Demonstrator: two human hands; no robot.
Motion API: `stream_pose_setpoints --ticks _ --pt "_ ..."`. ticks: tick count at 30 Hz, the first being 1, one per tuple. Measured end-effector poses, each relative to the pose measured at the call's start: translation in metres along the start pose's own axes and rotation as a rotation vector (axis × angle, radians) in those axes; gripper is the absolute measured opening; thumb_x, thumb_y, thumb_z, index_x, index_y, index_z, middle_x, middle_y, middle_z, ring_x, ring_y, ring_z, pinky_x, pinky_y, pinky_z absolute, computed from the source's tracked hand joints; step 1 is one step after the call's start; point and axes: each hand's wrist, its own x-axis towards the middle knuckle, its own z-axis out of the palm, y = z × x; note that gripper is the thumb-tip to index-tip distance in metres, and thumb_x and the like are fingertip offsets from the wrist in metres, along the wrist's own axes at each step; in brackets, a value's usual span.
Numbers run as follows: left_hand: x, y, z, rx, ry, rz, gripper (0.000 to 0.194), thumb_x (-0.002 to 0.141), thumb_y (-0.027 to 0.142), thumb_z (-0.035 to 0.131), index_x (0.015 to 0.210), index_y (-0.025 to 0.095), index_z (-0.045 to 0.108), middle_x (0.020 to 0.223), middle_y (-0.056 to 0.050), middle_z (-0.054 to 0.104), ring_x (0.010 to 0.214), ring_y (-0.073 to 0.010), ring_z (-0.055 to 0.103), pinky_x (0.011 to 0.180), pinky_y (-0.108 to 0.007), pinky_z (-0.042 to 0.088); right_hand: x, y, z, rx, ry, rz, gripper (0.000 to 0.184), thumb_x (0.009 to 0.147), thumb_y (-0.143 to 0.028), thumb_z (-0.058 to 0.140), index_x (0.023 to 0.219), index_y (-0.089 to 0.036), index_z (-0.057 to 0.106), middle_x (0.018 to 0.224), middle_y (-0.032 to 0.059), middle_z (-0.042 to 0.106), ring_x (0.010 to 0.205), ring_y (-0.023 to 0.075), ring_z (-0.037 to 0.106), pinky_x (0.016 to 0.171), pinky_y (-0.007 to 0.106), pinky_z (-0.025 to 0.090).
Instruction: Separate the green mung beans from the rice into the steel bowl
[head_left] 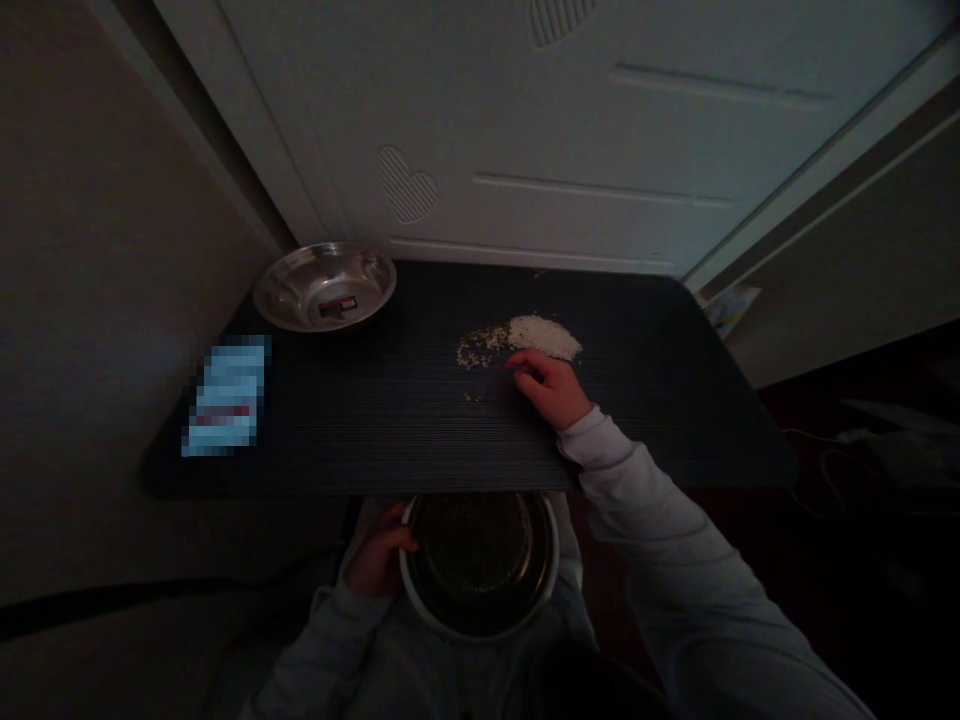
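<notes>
Head view: shows the right hand (551, 388) half-curled, cannot tell whether pinching anything, just short of a heap of white and dark-green grains (544, 336). Grips a round pale-rimmed metal bowl (541, 565) with the left hand (381, 555), fingertips hidden. Cannot make out the dark contents, nor read the red-and-black label (338, 307) in a shiny steel basin (300, 285) or a pixelated pale-blue rectangle (229, 395), both beyond that hand.
</notes>
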Motion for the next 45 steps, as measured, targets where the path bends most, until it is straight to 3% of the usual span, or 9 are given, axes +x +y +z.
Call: stream_pose_setpoints --ticks 11,22,45 --pt "0.0055 -0.0061 -0.0092 0.001 -0.047 0.006 0.042 0.041 0.001 0.043 0.073 0.017 0.064 0.056 0.001 0.064 0.059 -0.0185 0.057 0.05 -0.027 0.038 0.0004 0.0005 -0.0004 -0.024 0.015 -0.006 0.019 0.066 -0.017 0.042 0.076 -0.016 0.058 0.056 -0.0024 0.049 0.052 0.0099 0.044 0.053 0.021 0.034" --pt "0.0007 -0.0004 -0.0004 -0.012 -0.02 -0.011 0.039 0.038 0.001 0.044 0.068 0.017 0.064 0.057 0.001 0.065 0.061 -0.0198 0.057 0.048 -0.027 0.037 0.0004 0.0018 0.0003 -0.022 0.048 0.006 0.019 0.066 -0.017 0.042 0.077 -0.016 0.057 0.054 -0.0028 0.048 0.051 0.0101 0.044 0.053 0.022 0.035" --pt "0.0026 -0.0036 -0.0041 -0.001 -0.003 0.008 0.037 0.039 0.002 0.044 0.066 0.017 0.064 0.055 0.002 0.063 0.06 -0.0183 0.057 0.05 -0.026 0.038 0.0016 0.0038 -0.0035 -0.001 0.1 0.051 0.018 0.065 -0.018 0.043 0.075 -0.018 0.058 0.055 -0.0027 0.049 0.052 0.0104 0.043 0.053 0.023 0.035"
